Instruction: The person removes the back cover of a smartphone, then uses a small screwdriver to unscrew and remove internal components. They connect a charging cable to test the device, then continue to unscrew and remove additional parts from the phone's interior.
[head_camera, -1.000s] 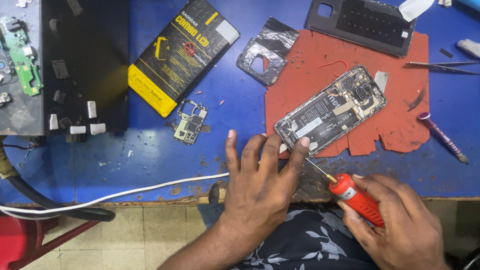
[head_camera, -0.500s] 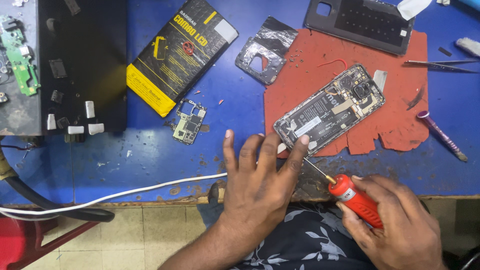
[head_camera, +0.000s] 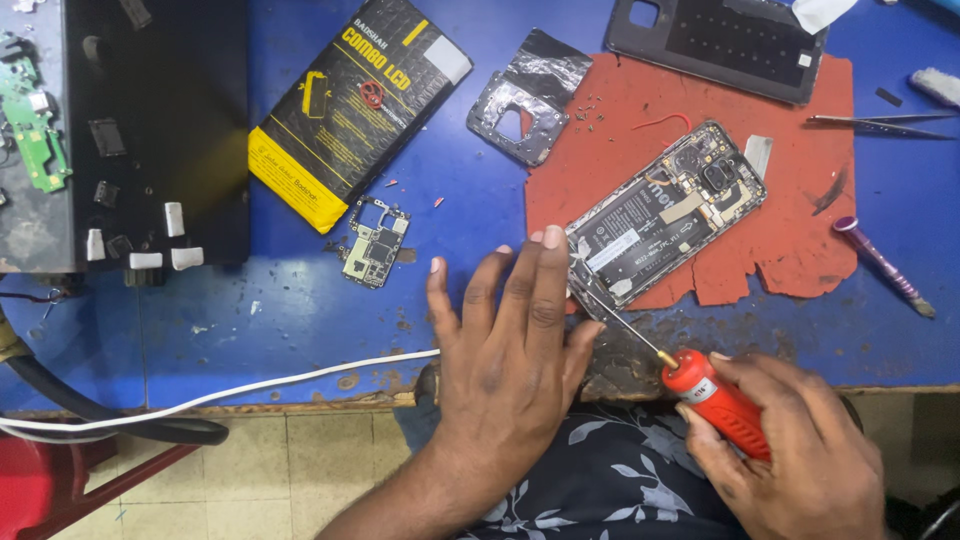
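An opened phone (head_camera: 668, 212) with its back off lies tilted on a red mat (head_camera: 790, 190) on the blue table. My left hand (head_camera: 505, 340) rests flat on the table with fingers spread, its fingertips touching the phone's lower left corner. My right hand (head_camera: 790, 450) grips the red handle of a screwdriver (head_camera: 700, 385). Its thin shaft runs up and left, with the tip at the phone's lower left end.
A small circuit board (head_camera: 375, 243) lies left of my left hand. A black and yellow package (head_camera: 355, 105), a metal frame piece (head_camera: 528, 95), a black back cover (head_camera: 730, 40), tweezers (head_camera: 880, 122) and a purple tool (head_camera: 885, 265) lie around. A white cable (head_camera: 220, 390) runs along the table's front edge.
Hardly anything moved. My left hand stays spread by the phone's corner and the screwdriver tip stays at the phone's lower left end.
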